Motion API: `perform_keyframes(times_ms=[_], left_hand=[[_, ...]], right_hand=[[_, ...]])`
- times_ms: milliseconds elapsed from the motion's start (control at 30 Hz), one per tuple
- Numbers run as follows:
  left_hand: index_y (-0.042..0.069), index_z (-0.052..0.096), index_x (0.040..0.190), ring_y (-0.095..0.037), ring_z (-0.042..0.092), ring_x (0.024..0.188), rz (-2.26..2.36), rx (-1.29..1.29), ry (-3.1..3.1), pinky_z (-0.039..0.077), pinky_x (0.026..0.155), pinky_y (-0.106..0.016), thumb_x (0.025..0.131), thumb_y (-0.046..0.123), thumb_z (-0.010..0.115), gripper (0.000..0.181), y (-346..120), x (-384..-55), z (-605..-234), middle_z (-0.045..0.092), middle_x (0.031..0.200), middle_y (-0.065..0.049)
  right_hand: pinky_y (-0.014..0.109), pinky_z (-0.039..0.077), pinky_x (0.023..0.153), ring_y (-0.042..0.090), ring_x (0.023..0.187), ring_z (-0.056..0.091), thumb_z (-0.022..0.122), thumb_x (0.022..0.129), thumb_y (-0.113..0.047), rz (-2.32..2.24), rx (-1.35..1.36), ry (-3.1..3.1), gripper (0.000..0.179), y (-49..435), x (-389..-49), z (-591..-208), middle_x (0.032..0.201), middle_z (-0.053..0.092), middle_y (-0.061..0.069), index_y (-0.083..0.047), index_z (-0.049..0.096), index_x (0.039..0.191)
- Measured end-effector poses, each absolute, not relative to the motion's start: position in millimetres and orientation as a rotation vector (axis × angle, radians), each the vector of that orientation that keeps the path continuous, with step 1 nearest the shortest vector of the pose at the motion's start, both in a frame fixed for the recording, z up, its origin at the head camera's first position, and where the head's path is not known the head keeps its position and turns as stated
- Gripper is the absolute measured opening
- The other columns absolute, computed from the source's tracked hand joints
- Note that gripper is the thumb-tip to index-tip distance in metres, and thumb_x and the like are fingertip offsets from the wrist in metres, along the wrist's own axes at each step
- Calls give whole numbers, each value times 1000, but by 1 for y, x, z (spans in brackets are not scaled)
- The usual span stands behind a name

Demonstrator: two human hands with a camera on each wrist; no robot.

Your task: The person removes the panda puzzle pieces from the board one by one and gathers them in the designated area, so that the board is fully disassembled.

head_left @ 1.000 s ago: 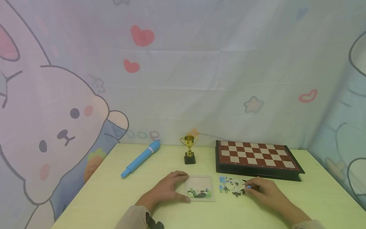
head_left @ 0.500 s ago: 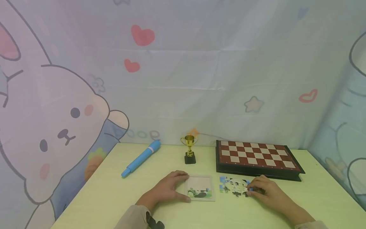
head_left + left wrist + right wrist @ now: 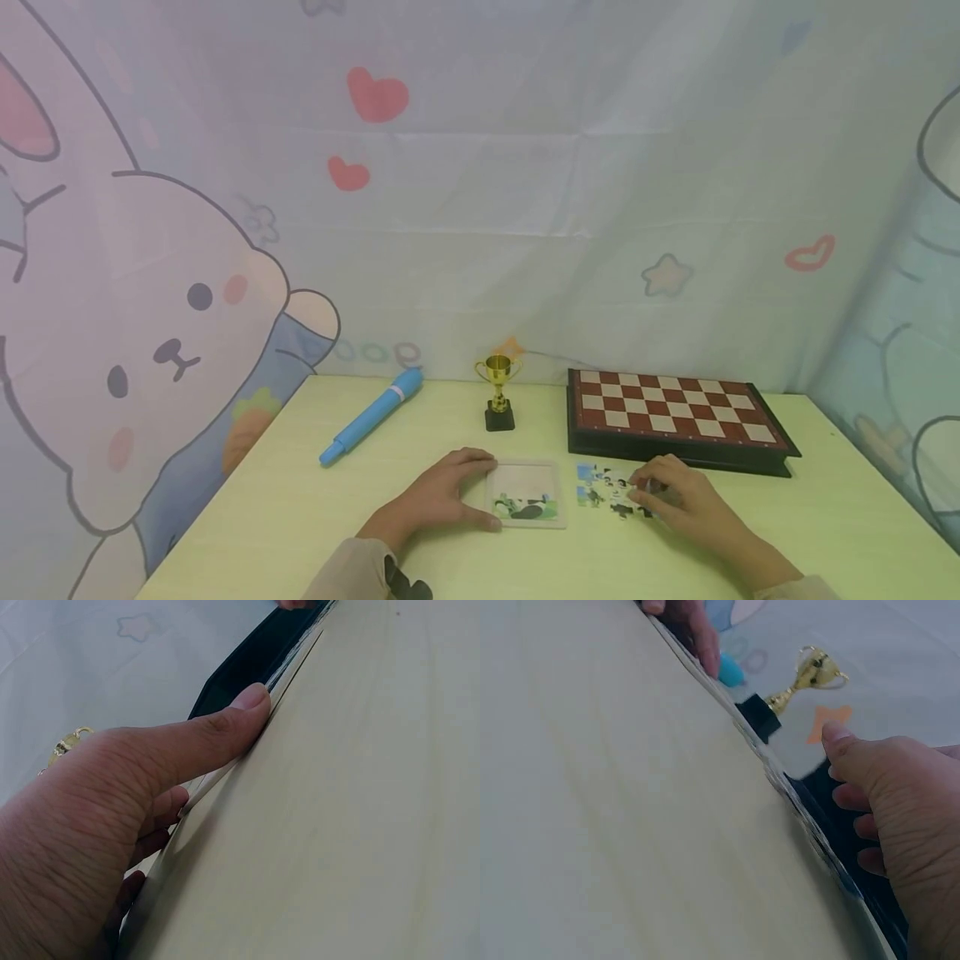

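My left hand (image 3: 442, 493) holds a small white puzzle frame (image 3: 561, 492) flat on the table, its thumb along the near edge and its fingers at the far left. In the frame's lower part lies a strip of panda picture (image 3: 525, 507); the upper part is bare. Right of the frame, several loose jigsaw pieces (image 3: 592, 493) lie in a cluster on the table. My right hand (image 3: 690, 504) hovers low over the cluster's right side, thumb and fingertips slightly apart. In the right wrist view no piece shows between the right hand's fingers (image 3: 851, 796).
A folded chessboard box (image 3: 675, 417) lies behind the pieces, close to the right hand. A small gold trophy (image 3: 498, 392) stands behind the frame. At the back left lies a blue pen-shaped tube (image 3: 371, 417). A printed curtain (image 3: 480, 208) hangs behind the table (image 3: 315, 492).
My right hand shifted slightly right over the pieces, then moved back left; the blue piece seen at its fingertips earlier no longer shows there. My left hand stays on the frame.
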State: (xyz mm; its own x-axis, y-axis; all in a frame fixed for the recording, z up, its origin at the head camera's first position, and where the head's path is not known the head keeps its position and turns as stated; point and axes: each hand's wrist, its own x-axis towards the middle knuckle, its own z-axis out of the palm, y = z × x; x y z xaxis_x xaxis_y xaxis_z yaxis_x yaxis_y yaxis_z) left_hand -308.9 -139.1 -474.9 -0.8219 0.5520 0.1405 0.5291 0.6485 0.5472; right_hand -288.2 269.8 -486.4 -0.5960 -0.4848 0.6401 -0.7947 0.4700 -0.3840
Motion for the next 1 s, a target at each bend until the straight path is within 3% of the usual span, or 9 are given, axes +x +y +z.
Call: perform_keyframes(times_ms=[133,233,400,567,767,1000], left_hand=[[20,52,148,-22,39,141,907,924,2818,35,115,-50,72,69,79,95,-140,-309,-474,44,151,8],[19,52,148,-22,39,141,908,931,2820,35,115,-50,72,70,78,95,-141,-309,-474,44,151,8],[20,52,148,-21,41,140,898,947,2826,38,113,-49,73,72,76,95,-141,-310,-474,45,150,8],[20,52,148,-22,41,139,907,961,2816,40,111,-51,74,72,75,93,-141,-310,-475,44,150,8],[21,52,147,-22,42,139,884,968,2830,39,112,-50,73,74,74,93,-141,-312,-478,45,150,9],[20,53,147,-21,42,139,880,978,2836,39,112,-49,73,74,75,94,-141,-312,-477,46,149,8]], right_hand=[[22,53,64,6,83,57,74,92,-8,946,1212,-2240,17,229,-294,-486,102,65,-9,-15,70,107],[28,56,74,9,92,60,73,94,-15,921,1259,-2262,16,193,-297,-484,109,65,-8,-15,70,110],[32,54,87,7,103,56,68,98,-32,851,1299,-2385,26,142,-300,-482,115,62,-10,-17,69,120],[28,52,86,5,103,51,66,98,-40,742,1308,-2446,34,116,-303,-482,116,62,-9,-16,70,122],[25,50,79,6,94,48,71,95,-37,713,1276,-2418,25,112,-300,-484,110,62,-7,-17,71,111],[24,47,78,5,91,44,71,96,-35,730,1233,-2467,21,110,-298,-485,108,60,-9,-21,69,110]])
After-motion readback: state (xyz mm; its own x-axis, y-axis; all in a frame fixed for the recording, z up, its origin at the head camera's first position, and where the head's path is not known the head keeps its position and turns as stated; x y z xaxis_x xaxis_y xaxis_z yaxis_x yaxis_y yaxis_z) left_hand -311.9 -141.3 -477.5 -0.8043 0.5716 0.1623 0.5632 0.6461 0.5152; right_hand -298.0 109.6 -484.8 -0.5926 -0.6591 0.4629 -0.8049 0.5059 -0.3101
